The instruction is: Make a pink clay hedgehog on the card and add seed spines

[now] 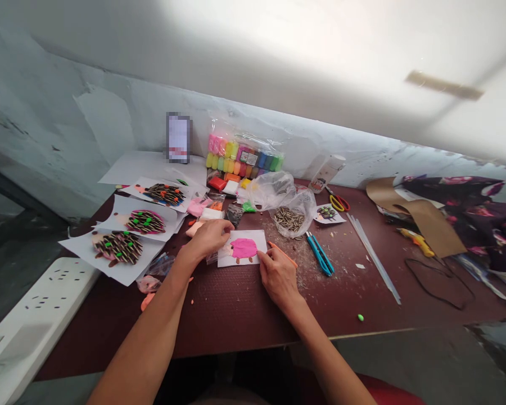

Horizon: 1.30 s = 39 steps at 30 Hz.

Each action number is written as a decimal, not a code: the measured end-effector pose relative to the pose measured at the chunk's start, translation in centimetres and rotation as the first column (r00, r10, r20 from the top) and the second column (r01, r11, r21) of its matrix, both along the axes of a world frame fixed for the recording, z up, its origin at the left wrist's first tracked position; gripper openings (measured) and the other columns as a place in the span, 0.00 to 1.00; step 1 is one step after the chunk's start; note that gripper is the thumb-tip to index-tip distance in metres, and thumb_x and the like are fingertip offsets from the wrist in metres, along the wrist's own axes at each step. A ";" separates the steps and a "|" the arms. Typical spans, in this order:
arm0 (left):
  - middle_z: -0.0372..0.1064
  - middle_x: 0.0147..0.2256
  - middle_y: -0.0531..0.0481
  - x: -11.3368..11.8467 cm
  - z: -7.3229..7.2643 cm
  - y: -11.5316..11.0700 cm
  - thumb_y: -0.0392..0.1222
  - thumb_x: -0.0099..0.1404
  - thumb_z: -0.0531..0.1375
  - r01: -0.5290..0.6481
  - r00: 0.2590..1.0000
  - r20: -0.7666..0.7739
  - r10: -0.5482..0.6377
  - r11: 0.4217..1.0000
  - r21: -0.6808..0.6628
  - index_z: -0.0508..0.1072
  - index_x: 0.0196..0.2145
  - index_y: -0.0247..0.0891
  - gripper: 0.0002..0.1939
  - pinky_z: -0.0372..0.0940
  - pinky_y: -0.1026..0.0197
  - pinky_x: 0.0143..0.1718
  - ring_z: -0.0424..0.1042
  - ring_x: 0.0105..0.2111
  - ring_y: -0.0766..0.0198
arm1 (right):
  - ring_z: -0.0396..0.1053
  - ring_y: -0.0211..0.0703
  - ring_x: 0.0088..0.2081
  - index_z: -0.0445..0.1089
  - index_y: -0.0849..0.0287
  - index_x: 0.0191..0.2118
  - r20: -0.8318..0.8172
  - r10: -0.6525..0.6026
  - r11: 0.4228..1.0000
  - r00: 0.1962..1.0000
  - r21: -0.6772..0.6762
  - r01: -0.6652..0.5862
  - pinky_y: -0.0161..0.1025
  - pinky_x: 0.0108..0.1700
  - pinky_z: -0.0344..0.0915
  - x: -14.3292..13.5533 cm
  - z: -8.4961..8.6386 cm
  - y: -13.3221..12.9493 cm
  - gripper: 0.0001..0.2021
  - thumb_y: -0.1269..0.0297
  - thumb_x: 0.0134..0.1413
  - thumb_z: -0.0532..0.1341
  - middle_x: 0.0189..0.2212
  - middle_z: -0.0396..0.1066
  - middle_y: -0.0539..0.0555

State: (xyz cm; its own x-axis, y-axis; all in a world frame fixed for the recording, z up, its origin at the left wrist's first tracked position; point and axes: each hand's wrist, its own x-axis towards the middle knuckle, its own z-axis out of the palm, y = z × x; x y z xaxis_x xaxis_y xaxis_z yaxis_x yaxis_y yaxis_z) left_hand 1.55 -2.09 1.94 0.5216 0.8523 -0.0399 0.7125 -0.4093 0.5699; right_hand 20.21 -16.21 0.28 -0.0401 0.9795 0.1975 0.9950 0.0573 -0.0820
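A small white card (225, 259) lies on the dark red table, bearing a flat pink clay shape (243, 248) with small brown feet below it. My left hand (211, 236) is over the card's upper left corner, fingers bent together; what they hold, if anything, is too small to tell. At the card's right edge is my right hand (278, 275), its fingertips touching the pink shape's side, fingers bent. An orange tool (283, 254) lies just beyond the right hand. Farther right, a plastic bag (293, 214) holds many short brown sticks.
Finished-looking hedgehog cards (118, 247) lie left, near a white power strip (53, 298). Coloured clay packs (244, 157) and a phone (179, 138) stand at the wall. Rightward are a blue cutter (320, 254), scissors (338, 201), clear sticks (375, 259) and a yellow glue gun (416, 242).
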 end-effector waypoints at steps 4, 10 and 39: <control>0.80 0.41 0.44 0.0 0.2 0.0 0.32 0.60 0.54 0.015 1.000 -0.015 -0.015 1.000 -0.015 0.81 0.42 0.36 0.18 0.65 0.60 0.46 0.76 0.43 0.55 | 0.71 0.41 0.39 0.76 0.55 0.46 -0.091 0.010 0.999 0.996 0.053 -0.005 0.34 0.42 0.62 0.2 0.0 -0.2 0.13 0.71 0.65 0.55 0.36 0.74 0.54; 0.80 0.41 0.44 0.0 0.1 0.1 0.33 0.60 0.54 0.010 1.000 -0.002 -0.010 1.000 -0.012 0.81 0.41 0.37 0.17 0.65 0.60 0.46 0.76 0.42 0.55 | 0.70 0.42 0.37 0.77 0.56 0.45 0.027 0.009 1.000 1.000 -0.002 -0.009 0.34 0.40 0.62 -0.1 0.2 -0.1 0.11 0.69 0.64 0.57 0.35 0.72 0.55; 0.74 0.38 0.46 -0.2 -1.7 2.1 0.43 0.57 0.58 -0.154 0.655 0.661 0.366 0.921 -0.358 0.72 0.49 0.32 0.22 0.68 0.62 0.35 0.71 0.32 0.64 | 0.66 0.50 0.44 0.75 0.61 0.47 0.128 -0.028 0.975 0.991 -0.214 0.055 0.43 0.46 0.57 -0.6 2.7 8.9 0.14 0.73 0.65 0.52 0.42 0.75 0.62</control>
